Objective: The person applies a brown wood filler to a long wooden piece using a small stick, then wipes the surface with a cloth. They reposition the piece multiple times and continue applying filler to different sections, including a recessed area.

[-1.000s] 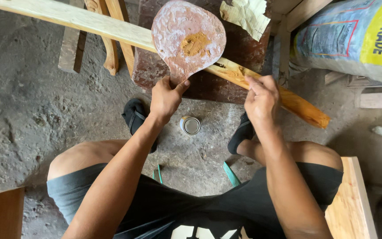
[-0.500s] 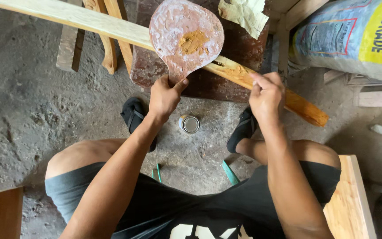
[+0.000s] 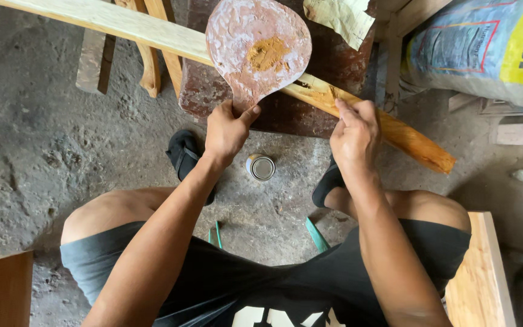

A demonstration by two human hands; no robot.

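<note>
My left hand (image 3: 228, 128) grips the narrow lower end of a rounded, paddle-shaped board (image 3: 255, 48) smeared with pale residue and an ochre blob of paste near its middle. My right hand (image 3: 353, 134) presses its fingers onto a long wooden stick (image 3: 388, 130), right at the spot where pale wood turns orange. The stick runs diagonally from upper left to lower right across a dark red-brown block (image 3: 310, 91). The orange-stained end (image 3: 422, 148) juts out to the right of my hand.
A small open tin can (image 3: 261, 167) stands on the concrete floor between my feet. Crumpled paper (image 3: 340, 15) lies on the block. A printed sack (image 3: 485, 51) leans at the upper right. Wooden planks (image 3: 482, 272) flank my knees, and wood pieces (image 3: 146, 54) lie upper left.
My right hand has shifted slightly along the stick, fingers rubbing at the boundary of the orange area. The left hand and the paddle board stay nearly still.
</note>
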